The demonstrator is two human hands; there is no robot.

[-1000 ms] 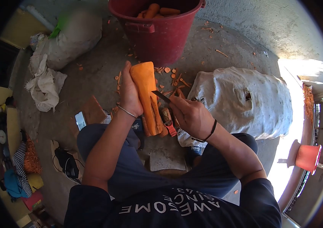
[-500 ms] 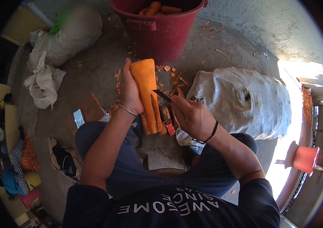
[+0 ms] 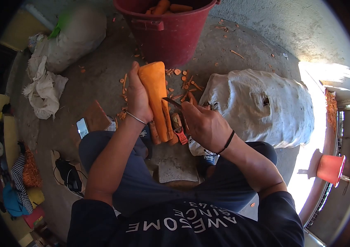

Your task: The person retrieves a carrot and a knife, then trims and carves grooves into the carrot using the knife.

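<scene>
A large orange carrot (image 3: 154, 84) stands tilted between my hands, with a dark split or cut running down its lower part. My left hand (image 3: 140, 99) is wrapped round its left side, thumb pointing up. In my right hand (image 3: 207, 125) is a knife (image 3: 171, 102); its dark blade reaches left to the carrot's right edge, and the handle is hidden in my fist. Below lie more carrots (image 3: 154, 133) and a red peeler (image 3: 181, 136) near my feet.
A dark red bucket (image 3: 169, 39) holding carrots stands ahead. To the right lies a big white sack (image 3: 261, 109); another sack (image 3: 76, 41) sits at the far left. Carrot scraps (image 3: 178, 71) litter the floor. A phone (image 3: 82, 127) lies left of my knee.
Both hands, the carrot and the knife appear slightly further left, as does most of the scene. The knife blade stays at the carrot's right edge.
</scene>
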